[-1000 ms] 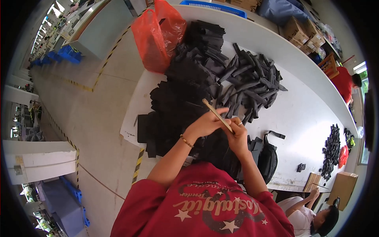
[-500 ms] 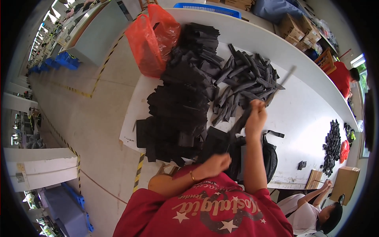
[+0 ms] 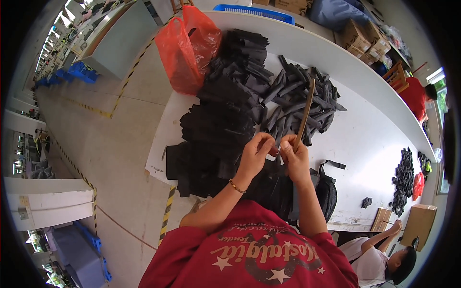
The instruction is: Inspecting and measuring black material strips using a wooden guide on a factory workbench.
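Note:
My right hand [image 3: 295, 154] is closed around a long, thin, brownish stick [image 3: 307, 108], which slants up and away over a heap of narrow rolled black fabric pieces [image 3: 281, 93]. Close beside it, my left hand [image 3: 257, 154] has its fingers pinched together. Dark fabric shows between and under the two hands, but what the left fingertips hold cannot be made out. Flat black fabric pieces [image 3: 216, 122] lie in overlapping stacks on the left part of the white table [image 3: 355, 137]. Below my right wrist sits a black bag with straps [image 3: 327, 192], partly hidden by my forearm.
A red plastic bag [image 3: 180, 57] stands at the table's far left corner. Beyond the raised table edge is a blue basket [image 3: 254, 12]. At the right are another black heap [image 3: 403, 182], a cardboard box [image 3: 419, 225] and a seated person in white [image 3: 370, 257].
My left hand has risen from near my chest to meet the right. My right hand has come slightly nearer and left, and the stick now points more steeply away.

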The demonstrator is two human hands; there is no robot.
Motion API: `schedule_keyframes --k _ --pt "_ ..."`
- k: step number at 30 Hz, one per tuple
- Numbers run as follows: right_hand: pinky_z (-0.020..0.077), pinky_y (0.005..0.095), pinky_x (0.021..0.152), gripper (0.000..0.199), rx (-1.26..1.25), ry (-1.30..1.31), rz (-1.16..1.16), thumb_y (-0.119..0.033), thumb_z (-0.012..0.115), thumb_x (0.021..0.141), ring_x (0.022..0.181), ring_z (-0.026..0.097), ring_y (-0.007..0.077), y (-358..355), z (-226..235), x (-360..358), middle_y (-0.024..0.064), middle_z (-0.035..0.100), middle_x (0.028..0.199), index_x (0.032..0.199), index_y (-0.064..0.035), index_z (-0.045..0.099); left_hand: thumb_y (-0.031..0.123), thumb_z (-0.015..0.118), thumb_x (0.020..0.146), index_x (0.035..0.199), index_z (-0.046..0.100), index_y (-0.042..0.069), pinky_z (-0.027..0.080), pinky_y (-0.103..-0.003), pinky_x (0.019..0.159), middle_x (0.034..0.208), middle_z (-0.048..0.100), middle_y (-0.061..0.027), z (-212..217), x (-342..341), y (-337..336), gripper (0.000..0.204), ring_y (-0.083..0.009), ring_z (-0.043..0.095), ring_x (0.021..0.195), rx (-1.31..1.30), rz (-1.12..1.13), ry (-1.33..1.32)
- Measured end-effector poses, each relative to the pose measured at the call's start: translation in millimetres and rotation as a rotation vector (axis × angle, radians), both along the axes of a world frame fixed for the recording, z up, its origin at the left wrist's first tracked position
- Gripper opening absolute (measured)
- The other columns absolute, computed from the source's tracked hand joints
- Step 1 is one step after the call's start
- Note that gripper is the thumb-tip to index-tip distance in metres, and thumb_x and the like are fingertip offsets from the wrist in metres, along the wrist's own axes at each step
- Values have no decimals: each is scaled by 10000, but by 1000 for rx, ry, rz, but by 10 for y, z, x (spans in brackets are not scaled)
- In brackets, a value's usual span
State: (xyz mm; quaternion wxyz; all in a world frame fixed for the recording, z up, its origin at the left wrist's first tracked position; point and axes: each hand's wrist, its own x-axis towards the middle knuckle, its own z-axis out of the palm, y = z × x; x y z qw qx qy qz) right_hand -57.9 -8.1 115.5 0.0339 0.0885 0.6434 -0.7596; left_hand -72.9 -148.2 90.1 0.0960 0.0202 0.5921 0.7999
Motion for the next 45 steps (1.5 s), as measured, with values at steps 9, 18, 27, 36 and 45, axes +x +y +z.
schedule_keyframes --k 9,18,27,36,45 --pt "325 188 421 175 -176 -57 -164 -218 589 955 475 481 53 -87 -488 21 4 594 715 926 -46 593 206 534 973 925 558 41 407 -205 529 726 519 -2 -349 -73 199 173 -65 491 589 345 382 -261" --pt "509 444 671 398 919 54 82 -264 782 736 699 630 372 -190 -1705 853 160 631 810 960 -10 573 187 533 976 984 571 6 498 -252 585 757 584 -30 -477 111 -230 185 -110 577 634 269 384 -238" --pt "425 235 471 228 263 -300 60 -72 685 814 526 549 87 179 -1313 772 40 619 724 1016 -6 601 300 674 887 1078 538 -18 520 -271 692 907 618 -85 -919 837 28 395 -131 610 767 -163 219 -578" --pt "363 203 513 122 91 -256 328 61 578 783 605 490 37 242 -731 968 -16 547 727 863 -29 560 272 509 948 632 460 103 421 -327 497 572 449 -33 -645 379 155 362 -164 489 537 421 217 -773" --pt "426 233 493 322 1 -88 131 -66 630 871 519 527 95 -80 -351 622 47 600 782 1160 -5 501 302 566 909 769 495 125 210 -227 368 546 310 62 8 -233 -207 238 -47 285 402 443 360 -487"
